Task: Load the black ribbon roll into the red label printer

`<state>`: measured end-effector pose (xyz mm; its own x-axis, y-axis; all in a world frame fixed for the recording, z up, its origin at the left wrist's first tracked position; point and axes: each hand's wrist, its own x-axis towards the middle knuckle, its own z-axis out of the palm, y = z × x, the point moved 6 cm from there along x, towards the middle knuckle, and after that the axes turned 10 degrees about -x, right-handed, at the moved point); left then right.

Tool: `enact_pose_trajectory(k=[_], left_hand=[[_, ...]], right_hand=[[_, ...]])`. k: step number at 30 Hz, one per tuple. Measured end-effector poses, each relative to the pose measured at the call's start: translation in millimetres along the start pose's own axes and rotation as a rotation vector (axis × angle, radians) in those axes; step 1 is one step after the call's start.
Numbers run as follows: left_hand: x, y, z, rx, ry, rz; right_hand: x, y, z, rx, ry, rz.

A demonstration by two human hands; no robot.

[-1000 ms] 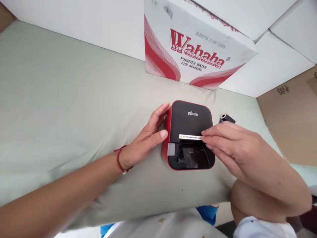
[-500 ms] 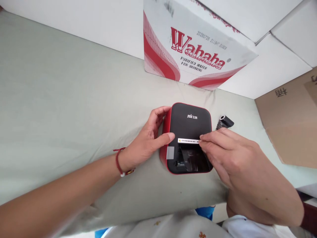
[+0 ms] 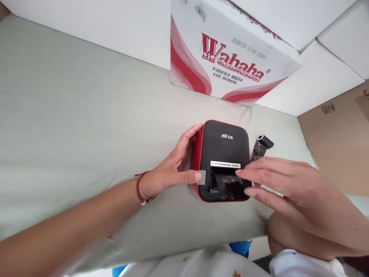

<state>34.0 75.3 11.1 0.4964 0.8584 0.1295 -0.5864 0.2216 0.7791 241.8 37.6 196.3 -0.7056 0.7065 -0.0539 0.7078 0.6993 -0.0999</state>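
Observation:
A small red-sided printer (image 3: pixel 227 148) with a black top rests on the cloth-covered surface. My left hand (image 3: pixel 175 165) grips its left side, the thumb pressing on a pale square sticker (image 3: pixel 203 177) at the edge. A dark translucent film (image 3: pixel 230 186) lies in the opening at the near end of the top, under a white warning label (image 3: pixel 225 164). Over that end's right corner is my right hand (image 3: pixel 279 184), fingers stretched and thumb apart. Its index fingertip is at the edge of the film; whether it touches is unclear.
A dark roll (image 3: pixel 265 141) with a crinkled dark strip (image 3: pixel 258 151) lies right of the printer. Behind stands a white and red water carton (image 3: pixel 233 65) against white boxes (image 3: pixel 314 77). A brown cardboard box (image 3: pixel 337 138) is at the right.
My left thumb has slid down onto the sticker. My right fingers and thumb, pinched together before, have parted and moved slightly toward me. The view has shifted a little.

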Motion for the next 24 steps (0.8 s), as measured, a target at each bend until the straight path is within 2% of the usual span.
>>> enact_pose_trajectory(k=[3, 5, 9, 13, 20, 24], left_hand=[[-0.9, -1.2, -1.2, 0.001, 0.004, -0.013], [-1.3, -3.3, -3.4, 0.011, 0.018, -0.012], [-0.7, -6.4, -5.3, 0.038, 0.007, 0.01], [0.9, -5.1, -2.6, 0.029, -0.029, 0.015], [1.9, -3.9, -2.0, 0.064, -0.062, 0.037], [0.1, -8.5, -7.7, 0.133, -0.028, 0.04]], right_hand=[[-6.5, -6.5, 4.7, -0.093, -0.089, -0.052], [-7.7, -10.0, 7.8, -0.173, -0.103, -0.063], [-1.5, -14.7, 12.1, -0.239, -0.077, -0.03], [4.9, -15.2, 13.0, -0.186, -0.065, 0.0], [4.9, -14.3, 3.2, -0.133, 0.018, 0.049], [8.0, -15.5, 0.7, -0.143, 0.08, 0.05]])
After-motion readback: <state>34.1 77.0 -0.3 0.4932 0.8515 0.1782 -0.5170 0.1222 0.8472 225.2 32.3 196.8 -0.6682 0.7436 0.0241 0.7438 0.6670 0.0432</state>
